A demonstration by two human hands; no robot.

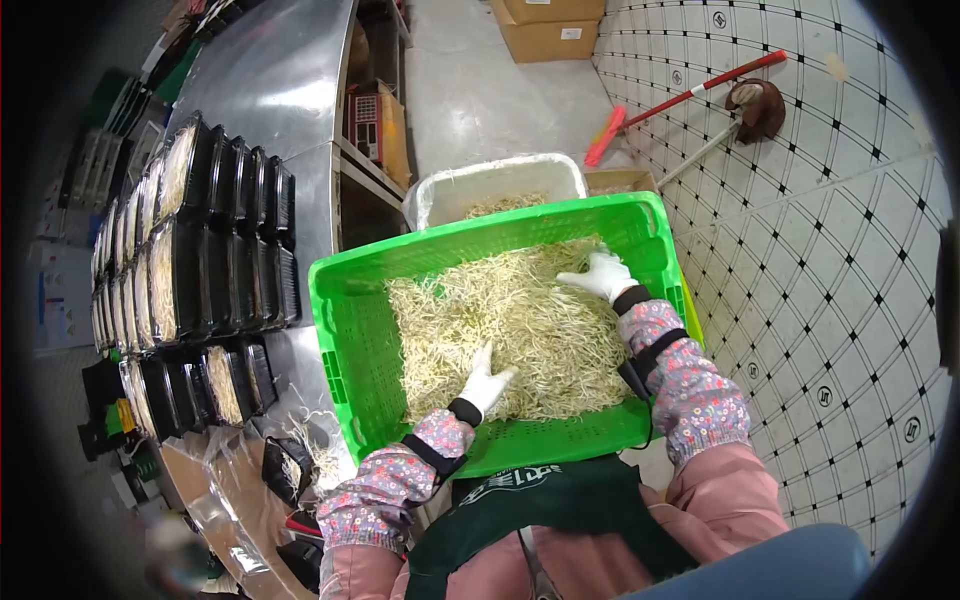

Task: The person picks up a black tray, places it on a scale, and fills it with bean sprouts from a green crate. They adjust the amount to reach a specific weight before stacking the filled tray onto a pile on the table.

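A green plastic crate (375, 375) holds a thick layer of pale bean sprouts (520, 335). My left hand (486, 384), in a white glove, touches the sprouts near the crate's front side, thumb and fingers apart. At the back right of the sprouts rests my right hand (604, 277), also white-gloved, its thumb spread away from the fingers and its fingertips partly among the sprouts. Neither hand has anything gripped in it that I can see. Floral sleeves with black straps cover both forearms.
Black trays (215, 240) of sprouts stand stacked on the metal table (265, 95) at left. Behind the crate is a white tub (500, 180). A cardboard box (548, 30), a red-handled tool (690, 95) and a mop (755, 110) lie farther back. A cardboard carton (215, 500) stands at lower left.
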